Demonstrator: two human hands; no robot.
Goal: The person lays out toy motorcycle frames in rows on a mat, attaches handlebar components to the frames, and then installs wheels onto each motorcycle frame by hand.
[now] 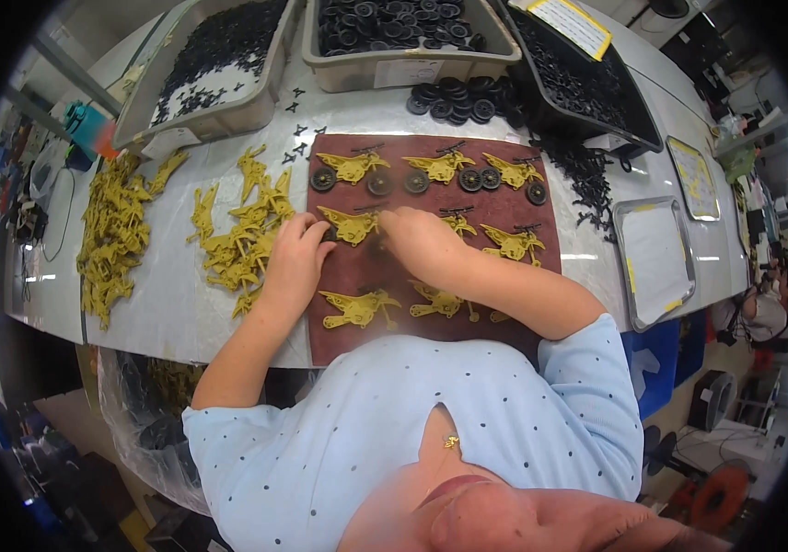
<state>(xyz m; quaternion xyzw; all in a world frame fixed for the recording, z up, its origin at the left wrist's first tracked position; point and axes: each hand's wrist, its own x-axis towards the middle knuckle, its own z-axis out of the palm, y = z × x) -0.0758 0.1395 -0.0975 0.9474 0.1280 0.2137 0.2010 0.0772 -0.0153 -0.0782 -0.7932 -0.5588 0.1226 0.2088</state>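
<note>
A yellow plastic toy motorbike body [348,224] lies in the middle row on a dark red mat [433,198]. At its rear end, my left hand [295,258] has thumb and forefinger closed around a small black wheel [329,235]. My right hand [424,244] is bent over the body's front end, fingertips pinched together; what they grip is hidden. Above, in the far row, yellow bodies [438,167] have black handlebar pieces and black wheels [415,181] beside them. More bodies [357,308] lie in the near row, without wheels visible there.
Left of the mat are two heaps of yellow bodies [113,244]. At the back stand a bin of small black parts [201,124], a bin of wheels [412,69] and a black bin [587,78]. Loose wheels [454,99] and a metal tray [654,258] lie nearby.
</note>
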